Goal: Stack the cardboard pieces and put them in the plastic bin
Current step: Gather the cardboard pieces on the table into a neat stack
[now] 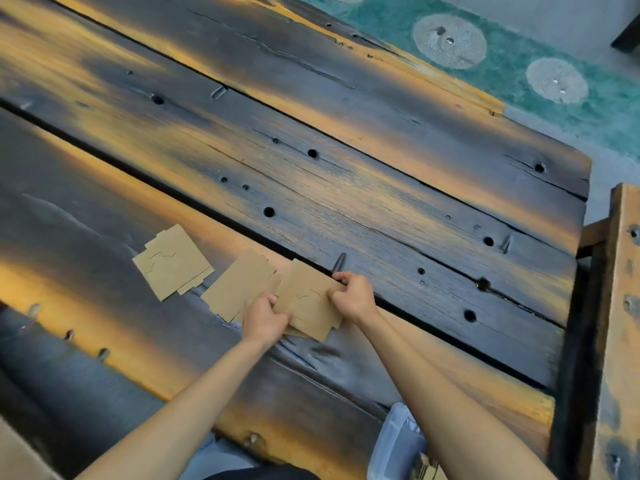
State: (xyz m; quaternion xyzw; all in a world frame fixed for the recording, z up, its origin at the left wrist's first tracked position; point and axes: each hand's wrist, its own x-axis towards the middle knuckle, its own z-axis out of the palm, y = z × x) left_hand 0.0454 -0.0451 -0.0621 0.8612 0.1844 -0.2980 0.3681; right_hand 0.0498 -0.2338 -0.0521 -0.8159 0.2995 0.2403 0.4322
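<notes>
Underneath both hands a rough plank table (311,168) of dark, cracked, hole-pitted wood is seen. A translucent plastic bin (398,441) is placed below the right forearm, near the table's edge, with some cardboard apparently already inside. The stacking step seems to be in hand: a small stack of flat, notched brown cardboard pieces (308,299) is pinched at its opposite edges by the left hand (265,318) and the right hand (353,296). Another piece (239,289) lies just left of the left hand, and a further pair (173,268) beyond; these would probably be gathered next.
</notes>
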